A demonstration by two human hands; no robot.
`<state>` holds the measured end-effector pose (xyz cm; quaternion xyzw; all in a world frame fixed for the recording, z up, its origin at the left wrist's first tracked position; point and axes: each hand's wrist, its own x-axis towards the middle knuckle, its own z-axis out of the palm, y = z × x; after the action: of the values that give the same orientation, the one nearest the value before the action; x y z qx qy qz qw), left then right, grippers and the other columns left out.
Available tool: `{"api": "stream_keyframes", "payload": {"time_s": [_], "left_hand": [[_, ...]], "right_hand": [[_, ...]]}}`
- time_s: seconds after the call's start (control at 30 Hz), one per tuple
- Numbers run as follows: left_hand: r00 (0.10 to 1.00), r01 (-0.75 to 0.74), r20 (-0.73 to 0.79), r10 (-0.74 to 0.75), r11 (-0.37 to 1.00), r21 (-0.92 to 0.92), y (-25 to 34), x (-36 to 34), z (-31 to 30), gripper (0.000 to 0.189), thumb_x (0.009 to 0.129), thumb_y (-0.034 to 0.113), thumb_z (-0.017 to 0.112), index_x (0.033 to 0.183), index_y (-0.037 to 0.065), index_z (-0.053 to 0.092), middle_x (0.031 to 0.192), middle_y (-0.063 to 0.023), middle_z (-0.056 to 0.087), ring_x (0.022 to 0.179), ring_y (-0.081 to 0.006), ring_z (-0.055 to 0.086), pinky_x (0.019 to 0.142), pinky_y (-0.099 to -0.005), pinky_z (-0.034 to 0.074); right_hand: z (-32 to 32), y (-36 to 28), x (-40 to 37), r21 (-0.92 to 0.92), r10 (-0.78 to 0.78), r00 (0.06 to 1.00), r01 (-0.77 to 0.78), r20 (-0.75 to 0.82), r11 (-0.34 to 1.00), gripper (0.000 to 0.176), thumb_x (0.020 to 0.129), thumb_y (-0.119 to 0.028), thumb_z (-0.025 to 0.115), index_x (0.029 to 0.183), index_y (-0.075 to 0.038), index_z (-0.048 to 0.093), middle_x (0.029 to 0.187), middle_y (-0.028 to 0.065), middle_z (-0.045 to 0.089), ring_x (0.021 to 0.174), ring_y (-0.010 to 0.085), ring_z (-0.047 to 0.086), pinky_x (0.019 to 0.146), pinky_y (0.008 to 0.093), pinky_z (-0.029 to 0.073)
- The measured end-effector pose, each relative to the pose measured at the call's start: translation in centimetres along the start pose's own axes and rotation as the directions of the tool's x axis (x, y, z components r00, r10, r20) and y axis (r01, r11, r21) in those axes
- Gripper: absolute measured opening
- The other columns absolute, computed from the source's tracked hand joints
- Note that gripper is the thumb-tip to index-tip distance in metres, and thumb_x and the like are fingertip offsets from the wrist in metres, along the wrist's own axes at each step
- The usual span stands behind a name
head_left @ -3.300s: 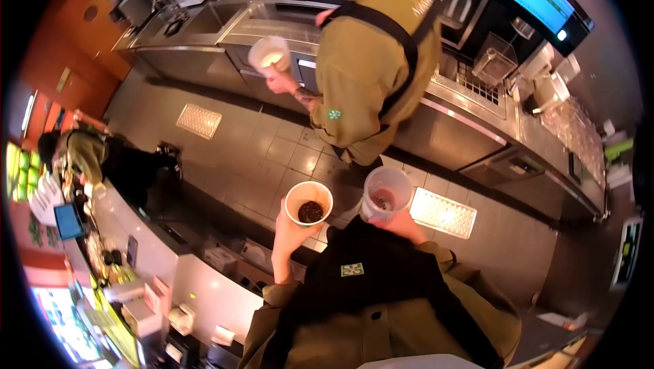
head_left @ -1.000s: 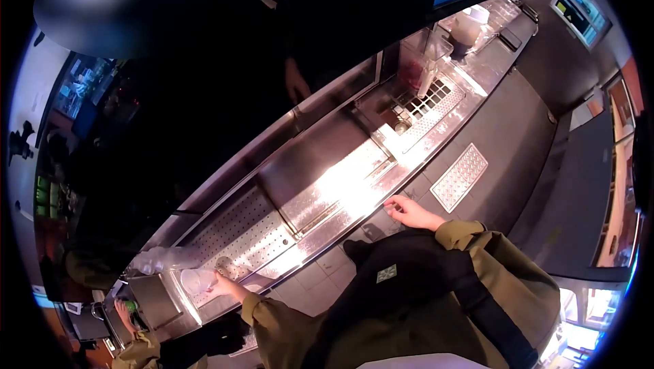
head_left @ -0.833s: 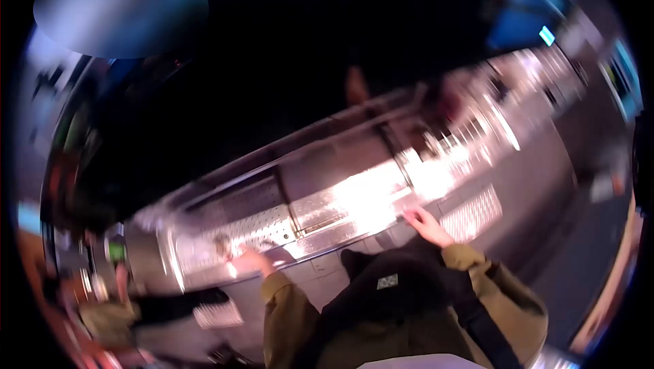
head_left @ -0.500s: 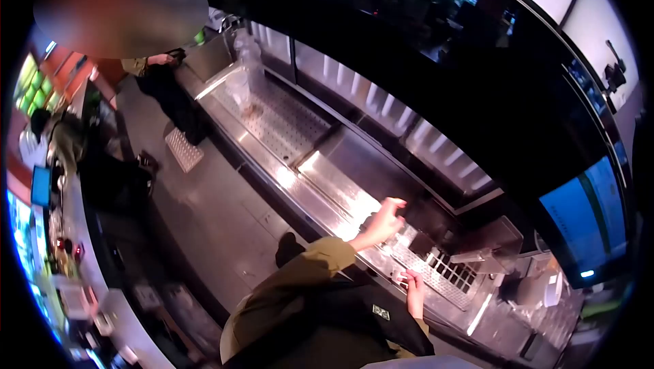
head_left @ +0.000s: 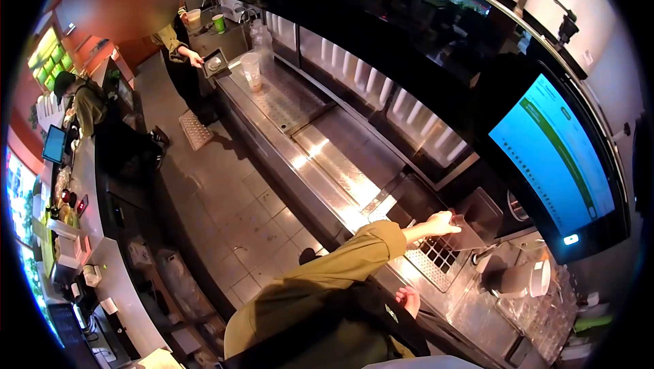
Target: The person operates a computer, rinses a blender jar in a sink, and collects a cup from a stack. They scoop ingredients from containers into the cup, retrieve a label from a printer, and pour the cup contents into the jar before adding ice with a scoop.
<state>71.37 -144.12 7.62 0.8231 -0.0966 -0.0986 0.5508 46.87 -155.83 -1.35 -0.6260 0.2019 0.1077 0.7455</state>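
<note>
A worker in an olive jacket and black apron leans over the long stainless-steel desk, left hand stretched out to a dark smoke-tinted square plastic container at the desk's right end. The step in hand appears to be the taking hold of that container. The fingers lie against its near wall, but whether they have closed on it cannot be told from this angle. The right hand sits low at the desk's front edge, well apart from the left and partly hidden by the worker's body. Nothing shows in it, and its grip is too small to read. The container stands upright over the far side of a perforated metal drain grate, just below a blue-green wall screen. Its walls are dim and see-through, its top looks open, and its contents cannot be made out. By this view, lifting it would call for a firm, full grasp of the wall or handle and a straight pull clear of the machine housing behind it — with the right hand free to steady. At the far end of the desk a clear plastic cup with a brownish bottom stands near a co-worker.
</note>
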Motion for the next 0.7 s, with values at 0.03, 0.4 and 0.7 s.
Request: {"api": "stream_keyframes", "payload": {"time_s": [0.03, 0.4, 0.7], "left_hand": [[1.0, 0.011, 0.012, -0.011, 1.0, 0.029, 0.4, 0.0, -0.1, 0.053, 0.066, 0.046, 0.067, 0.089, -0.001, 0.055, 0.093, -0.0203, 0.059, 0.089, -0.0331, 0.058, 0.076, -0.0396, 0.045], [0.991, 0.09, -0.09, -0.094, 0.995, -0.052, 0.7, -0.8, 1.2, 0.05, 0.061, 0.043, 0.07, 0.088, 0.002, 0.061, 0.088, -0.0178, 0.062, 0.085, -0.0291, 0.06, 0.073, -0.0369, 0.046], [0.992, 0.085, -0.088, -0.087, 0.996, -0.03, -1.6, 1.0, 2.9, 0.055, 0.061, 0.043, 0.072, 0.102, 0.008, 0.059, 0.096, -0.0123, 0.062, 0.09, -0.0259, 0.059, 0.076, -0.0354, 0.047]], "right_hand": [[0.2, 0.0, -0.3, -0.005, -0.011, 1.0, 0.012, 0.004, 1.0, 0.02, 0.089, -0.018, 0.046, 0.101, -0.003, 0.052, 0.087, 0.0091, 0.06, 0.073, 0.0153, 0.057, 0.066, 0.026, 0.046], [-1.2, 2.6, 0.4, -0.029, 0.021, 0.998, -0.019, 0.067, 0.999, 0.017, 0.091, -0.014, 0.042, 0.1, -0.003, 0.051, 0.085, 0.0108, 0.06, 0.072, 0.015, 0.057, 0.065, 0.025, 0.046], [-2.4, 2.5, 1.3, 0.025, 0.059, 0.997, -0.061, 0.052, 0.998, 0.021, 0.086, -0.021, 0.05, 0.097, -0.004, 0.054, 0.082, 0.0104, 0.06, 0.068, 0.0175, 0.057, 0.063, 0.0278, 0.047]]}}
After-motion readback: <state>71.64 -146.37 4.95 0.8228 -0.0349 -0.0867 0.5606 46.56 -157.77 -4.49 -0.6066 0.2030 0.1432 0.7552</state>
